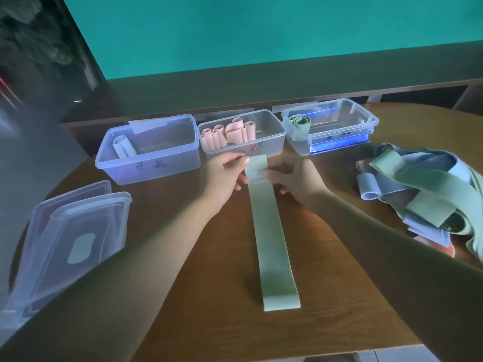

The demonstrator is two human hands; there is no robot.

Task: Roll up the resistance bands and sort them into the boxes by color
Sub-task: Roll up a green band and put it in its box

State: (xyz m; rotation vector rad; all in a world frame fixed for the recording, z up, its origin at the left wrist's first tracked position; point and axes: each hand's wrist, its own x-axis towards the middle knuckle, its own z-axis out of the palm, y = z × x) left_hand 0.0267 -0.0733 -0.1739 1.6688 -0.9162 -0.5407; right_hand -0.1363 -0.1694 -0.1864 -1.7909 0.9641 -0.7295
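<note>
Left hand and right hand pinch flat pale-green band.

Wooden table, rounded edge. On it: three plastic boxes at 12 o'clock; stacked lids at 9; flat green band centre; band pile at 3.

Dark handwritten marks stand on the front wall of the bluish box, on the front of the middle clear box and on the right clear box, but none is sharp enough to read. The green band carries pale printed lines near its far end, too blurred to make out.
</note>
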